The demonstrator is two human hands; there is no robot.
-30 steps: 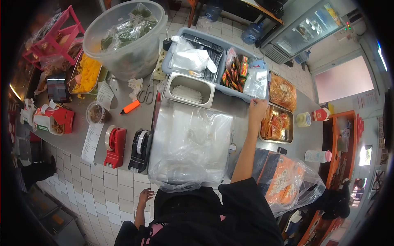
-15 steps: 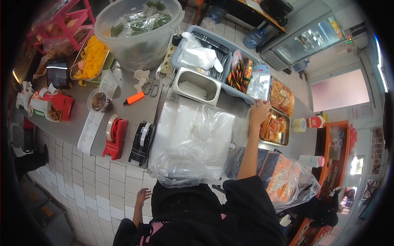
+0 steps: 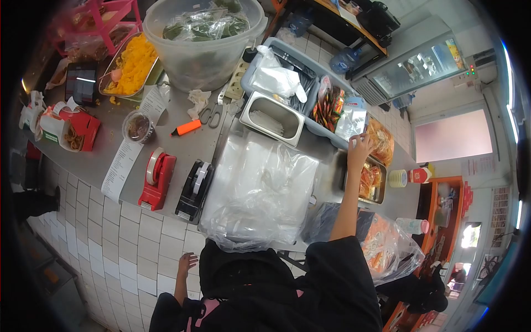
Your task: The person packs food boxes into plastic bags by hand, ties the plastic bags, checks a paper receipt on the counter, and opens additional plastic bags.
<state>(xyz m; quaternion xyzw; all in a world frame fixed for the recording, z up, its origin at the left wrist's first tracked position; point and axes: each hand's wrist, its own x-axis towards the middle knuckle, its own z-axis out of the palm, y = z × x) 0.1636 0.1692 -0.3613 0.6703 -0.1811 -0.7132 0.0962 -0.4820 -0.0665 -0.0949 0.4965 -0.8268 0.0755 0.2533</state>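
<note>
My right hand (image 3: 359, 148) reaches over the front right corner of the grey-blue divided tray (image 3: 322, 130), fingers apart, beside the clear plastic packets (image 3: 350, 120). Just right of it lie an orange-filled bag (image 3: 380, 143) and a metal tray with orange packets (image 3: 371, 182). My left hand (image 3: 187, 262) hangs low over the tiled floor, fingers spread and empty. Stacked clear plastic bags (image 3: 271, 188) lie on the metal counter in front of my body, behind them a metal container (image 3: 272, 119) with white items. Sauce sachets (image 3: 328, 105) fill one compartment of the divided tray.
A red tape dispenser (image 3: 157, 180) and a black one (image 3: 194, 190) stand left of the bags. Further back are an orange marker (image 3: 186, 128), scissors (image 3: 211, 115), a lidded cup (image 3: 138, 126) and a large clear tub (image 3: 202, 55). An orange box in plastic (image 3: 381, 243) sits at the right.
The view has shifted, moving the counter items rightward at the left side. My right hand has opened its fingers and moved slightly right along the tray corner. My left hand still hangs low.
</note>
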